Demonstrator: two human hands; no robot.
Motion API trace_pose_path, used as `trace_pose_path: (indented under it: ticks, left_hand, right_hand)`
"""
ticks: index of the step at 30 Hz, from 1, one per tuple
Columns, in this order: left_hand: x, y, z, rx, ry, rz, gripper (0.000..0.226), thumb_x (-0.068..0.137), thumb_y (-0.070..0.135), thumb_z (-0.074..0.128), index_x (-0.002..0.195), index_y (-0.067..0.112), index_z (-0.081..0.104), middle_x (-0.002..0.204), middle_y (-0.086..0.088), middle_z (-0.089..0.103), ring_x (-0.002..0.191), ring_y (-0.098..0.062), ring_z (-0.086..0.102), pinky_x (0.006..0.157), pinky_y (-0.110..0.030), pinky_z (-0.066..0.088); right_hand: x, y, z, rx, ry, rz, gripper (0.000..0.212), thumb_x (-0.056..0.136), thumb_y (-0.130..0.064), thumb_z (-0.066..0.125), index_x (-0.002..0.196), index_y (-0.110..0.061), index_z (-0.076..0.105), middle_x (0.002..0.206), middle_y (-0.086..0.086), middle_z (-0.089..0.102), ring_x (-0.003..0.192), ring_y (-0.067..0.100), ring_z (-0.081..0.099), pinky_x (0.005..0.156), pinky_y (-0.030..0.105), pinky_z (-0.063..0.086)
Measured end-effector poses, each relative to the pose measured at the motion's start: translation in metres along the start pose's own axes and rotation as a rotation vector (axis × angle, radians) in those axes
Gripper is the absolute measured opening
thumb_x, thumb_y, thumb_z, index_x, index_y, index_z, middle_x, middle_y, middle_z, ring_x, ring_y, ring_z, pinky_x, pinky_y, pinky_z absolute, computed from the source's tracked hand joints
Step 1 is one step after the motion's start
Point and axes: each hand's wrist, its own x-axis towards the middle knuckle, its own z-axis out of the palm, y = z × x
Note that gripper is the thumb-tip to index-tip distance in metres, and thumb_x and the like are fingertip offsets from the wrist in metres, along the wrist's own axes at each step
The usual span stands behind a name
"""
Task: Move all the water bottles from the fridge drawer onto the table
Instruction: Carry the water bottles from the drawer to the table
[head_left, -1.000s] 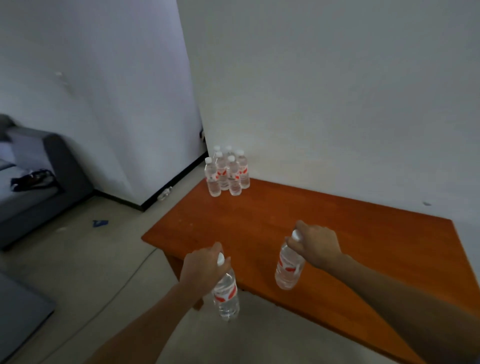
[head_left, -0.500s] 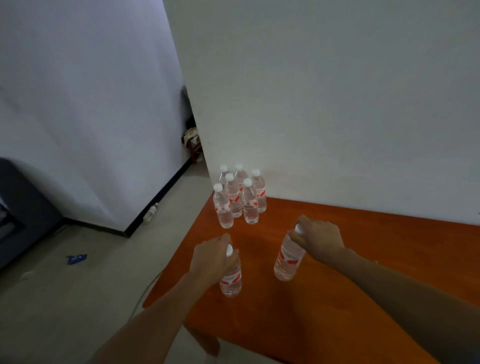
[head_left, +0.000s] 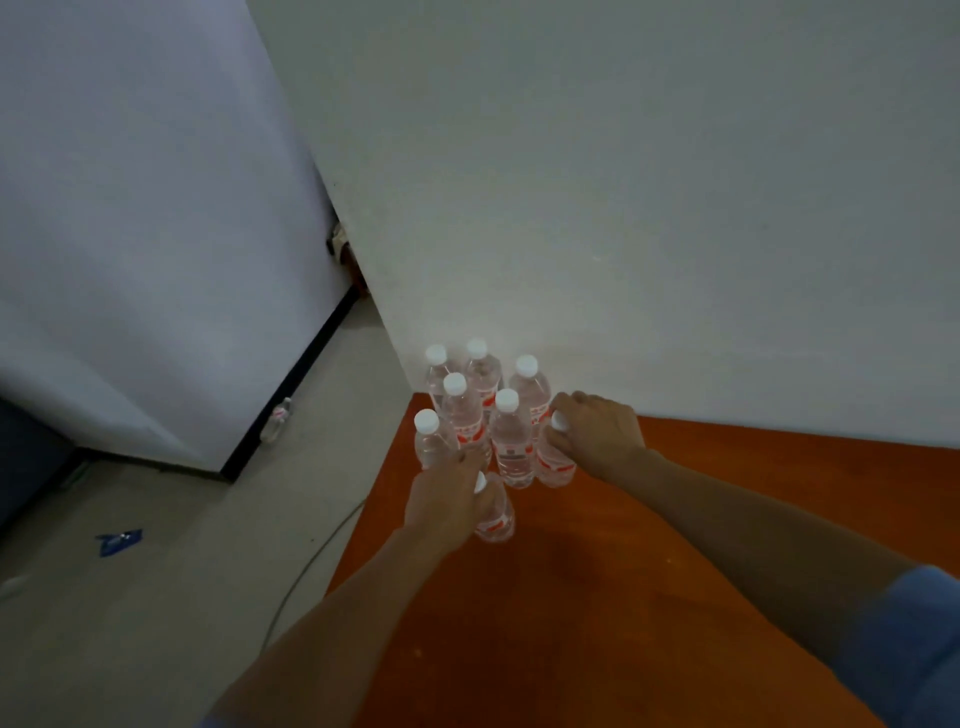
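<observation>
Several clear water bottles with white caps and red labels (head_left: 470, 410) stand clustered at the far left corner of the orange-brown table (head_left: 597, 597), against the white wall. My left hand (head_left: 447, 501) grips the top of a water bottle (head_left: 496, 519) at the near edge of the cluster. My right hand (head_left: 597, 434) grips the cap end of another water bottle (head_left: 553, 462) at the cluster's right side. Both held bottles are upright and low at the table surface; whether they rest on it I cannot tell. The fridge drawer is out of sight.
The table's left edge (head_left: 363, 525) drops to a pale floor with a grey cable (head_left: 311, 561). A loose bottle (head_left: 275, 420) lies by the black skirting board. A blue scrap (head_left: 118, 541) lies on the floor at the left. The white wall backs the table.
Both hands have carried their bottles forward across the table to the cluster at the far corner. The view has closed in on that corner.
</observation>
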Motion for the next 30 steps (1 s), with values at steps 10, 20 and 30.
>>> trace_pose_path:
  ticks: [10, 20, 30]
  left_hand:
    - [0.065, -0.022, 0.017, 0.106, 0.04, 0.088, 0.034, 0.094, 0.047, 0.046, 0.116, 0.023, 0.053, 0.11, 0.004, 0.064, 0.093, -0.016, 0.062, 0.078, -0.033, 0.051]
    - [0.081, -0.013, -0.036, 0.09, 0.023, 0.481, 0.032, 0.096, 0.04, 0.043, 0.115, 0.017, 0.055, 0.112, 0.001, 0.059, 0.093, -0.014, 0.058, 0.075, -0.032, 0.053]
    - [0.029, 0.116, -0.036, 0.096, -0.026, 0.828, 0.023, 0.093, 0.038, 0.048, 0.099, 0.018, 0.058, 0.096, -0.003, 0.064, 0.083, -0.023, 0.063, 0.074, -0.038, 0.054]
  right_hand:
    - [0.034, 0.0, 0.016, 0.026, -0.07, 0.093, 0.04, 0.093, -0.044, 0.052, 0.126, -0.022, 0.047, 0.114, 0.004, 0.056, 0.099, 0.022, 0.06, 0.074, 0.032, 0.046]
    - [-0.023, -0.006, -0.018, 0.021, -0.095, 0.424, 0.052, 0.093, -0.035, 0.055, 0.141, -0.021, 0.037, 0.132, 0.005, 0.053, 0.107, 0.026, 0.06, 0.08, 0.036, 0.05]
    - [-0.206, 0.03, -0.094, -0.002, 0.007, 0.784, 0.045, 0.095, -0.039, 0.054, 0.136, -0.022, 0.046, 0.13, 0.003, 0.053, 0.105, 0.025, 0.059, 0.082, 0.038, 0.051]
